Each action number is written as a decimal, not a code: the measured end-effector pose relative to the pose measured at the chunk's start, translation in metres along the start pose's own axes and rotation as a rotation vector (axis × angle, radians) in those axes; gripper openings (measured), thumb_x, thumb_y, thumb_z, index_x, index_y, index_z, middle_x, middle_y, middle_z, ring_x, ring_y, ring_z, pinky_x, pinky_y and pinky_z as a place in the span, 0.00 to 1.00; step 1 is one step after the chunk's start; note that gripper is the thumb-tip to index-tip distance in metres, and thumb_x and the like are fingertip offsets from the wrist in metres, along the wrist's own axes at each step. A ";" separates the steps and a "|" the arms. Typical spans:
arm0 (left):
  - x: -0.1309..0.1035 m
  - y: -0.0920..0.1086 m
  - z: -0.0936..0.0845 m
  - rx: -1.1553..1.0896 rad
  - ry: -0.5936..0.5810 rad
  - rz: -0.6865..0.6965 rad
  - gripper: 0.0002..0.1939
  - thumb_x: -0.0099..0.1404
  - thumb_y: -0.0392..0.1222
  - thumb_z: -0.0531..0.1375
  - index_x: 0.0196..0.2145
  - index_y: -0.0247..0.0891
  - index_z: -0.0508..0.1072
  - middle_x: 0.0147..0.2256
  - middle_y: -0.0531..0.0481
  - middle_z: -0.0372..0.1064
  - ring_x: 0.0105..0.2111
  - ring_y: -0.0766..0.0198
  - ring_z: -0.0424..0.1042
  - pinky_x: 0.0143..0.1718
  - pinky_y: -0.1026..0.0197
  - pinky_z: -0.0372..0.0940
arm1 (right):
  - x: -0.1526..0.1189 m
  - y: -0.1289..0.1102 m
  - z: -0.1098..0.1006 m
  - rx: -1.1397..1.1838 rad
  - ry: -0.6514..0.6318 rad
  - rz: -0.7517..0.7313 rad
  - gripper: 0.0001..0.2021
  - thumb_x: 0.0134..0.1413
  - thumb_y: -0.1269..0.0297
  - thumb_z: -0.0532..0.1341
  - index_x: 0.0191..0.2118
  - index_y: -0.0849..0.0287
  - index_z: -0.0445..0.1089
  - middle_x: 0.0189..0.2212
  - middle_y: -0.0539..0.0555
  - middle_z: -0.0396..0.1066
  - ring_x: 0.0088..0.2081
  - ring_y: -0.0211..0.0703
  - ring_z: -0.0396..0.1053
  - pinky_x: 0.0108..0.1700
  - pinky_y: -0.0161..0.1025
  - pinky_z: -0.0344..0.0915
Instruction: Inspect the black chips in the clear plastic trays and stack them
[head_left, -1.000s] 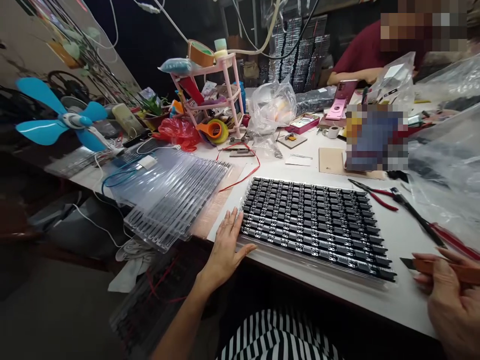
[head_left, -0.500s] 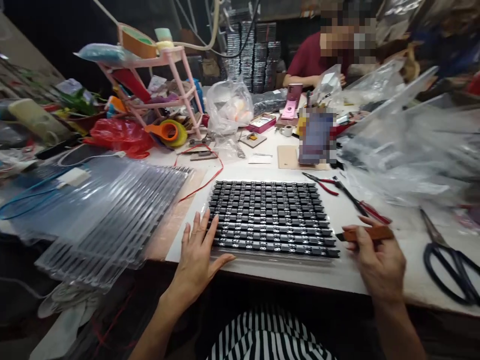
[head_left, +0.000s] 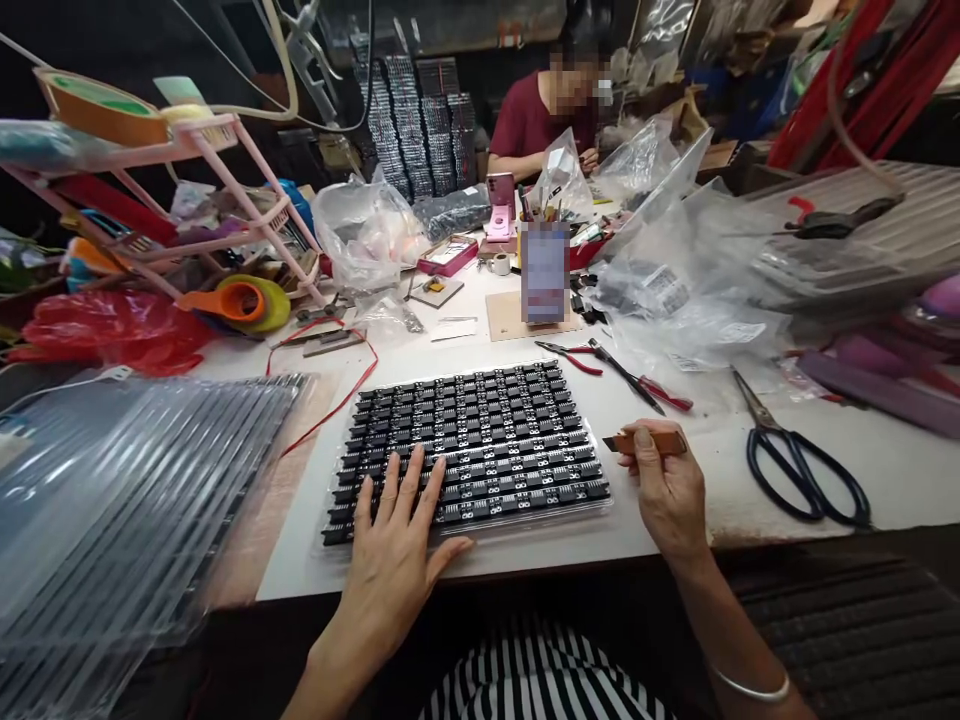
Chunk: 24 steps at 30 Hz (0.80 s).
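Note:
A clear plastic tray (head_left: 480,430) filled with rows of small black parts lies on the white table top before me. My left hand (head_left: 397,525) rests with spread fingers on the tray's lower left part, the thumb by its front edge. Just right of the tray, my right hand (head_left: 664,485) grips a brown-handled blade (head_left: 652,442) between thumb and fingers, its dark tip pointing left toward the tray's right edge. The blade does not touch the parts.
Clear trays (head_left: 150,480) are stacked at left. Scissors (head_left: 799,465) and red-handled pliers (head_left: 574,355) lie at right. Behind are a pink rack (head_left: 247,220), plastic bags (head_left: 375,225), a pink phone (head_left: 501,200) and a person in a red shirt (head_left: 521,120).
The view has turned to the right. My left hand now lies farther over the black parts, and the tray sits at more of a slant. The blade is still in my right hand.

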<state>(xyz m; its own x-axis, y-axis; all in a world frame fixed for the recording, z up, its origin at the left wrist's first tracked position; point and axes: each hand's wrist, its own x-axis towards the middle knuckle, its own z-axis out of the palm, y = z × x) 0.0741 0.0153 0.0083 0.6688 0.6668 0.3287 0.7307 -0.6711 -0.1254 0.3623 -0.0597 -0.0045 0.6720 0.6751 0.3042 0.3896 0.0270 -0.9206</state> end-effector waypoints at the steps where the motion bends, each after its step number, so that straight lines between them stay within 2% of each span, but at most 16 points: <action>1: 0.000 0.000 0.000 0.002 -0.003 0.002 0.38 0.67 0.61 0.46 0.67 0.40 0.39 0.65 0.37 0.47 0.64 0.40 0.48 0.59 0.38 0.46 | 0.000 -0.001 0.000 -0.001 0.001 -0.009 0.13 0.63 0.54 0.53 0.39 0.59 0.67 0.36 0.52 0.67 0.27 0.34 0.67 0.32 0.37 0.66; 11: 0.002 0.004 -0.004 0.002 -0.016 0.014 0.37 0.68 0.59 0.45 0.68 0.41 0.37 0.65 0.42 0.48 0.64 0.45 0.48 0.60 0.42 0.44 | -0.002 -0.006 0.000 0.046 0.020 -0.059 0.12 0.63 0.57 0.54 0.43 0.57 0.68 0.39 0.53 0.67 0.29 0.35 0.68 0.32 0.38 0.67; 17: 0.002 0.009 -0.005 -0.019 -0.012 -0.003 0.38 0.68 0.58 0.45 0.68 0.39 0.37 0.64 0.40 0.50 0.64 0.43 0.48 0.60 0.39 0.44 | -0.002 -0.005 -0.001 0.092 0.047 -0.045 0.10 0.64 0.58 0.53 0.41 0.57 0.68 0.37 0.52 0.68 0.28 0.34 0.67 0.31 0.37 0.66; 21: 0.008 0.021 -0.012 -0.063 0.038 -0.019 0.37 0.68 0.56 0.49 0.67 0.36 0.41 0.64 0.35 0.50 0.64 0.41 0.46 0.60 0.35 0.41 | -0.004 -0.015 -0.002 0.164 0.095 -0.077 0.09 0.64 0.60 0.53 0.40 0.58 0.68 0.38 0.52 0.67 0.29 0.34 0.67 0.32 0.37 0.67; 24: 0.018 0.038 -0.017 -0.162 0.083 0.049 0.34 0.68 0.51 0.53 0.66 0.35 0.47 0.63 0.35 0.52 0.65 0.45 0.44 0.61 0.37 0.44 | -0.013 -0.028 -0.001 0.211 0.080 -0.099 0.07 0.62 0.63 0.56 0.42 0.57 0.68 0.40 0.54 0.69 0.29 0.35 0.68 0.32 0.38 0.67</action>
<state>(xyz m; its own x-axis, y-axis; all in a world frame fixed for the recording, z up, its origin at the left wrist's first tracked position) 0.1115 -0.0043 0.0252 0.6847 0.6072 0.4031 0.6614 -0.7500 0.0065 0.3432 -0.0696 0.0178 0.6884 0.6011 0.4060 0.3216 0.2488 -0.9136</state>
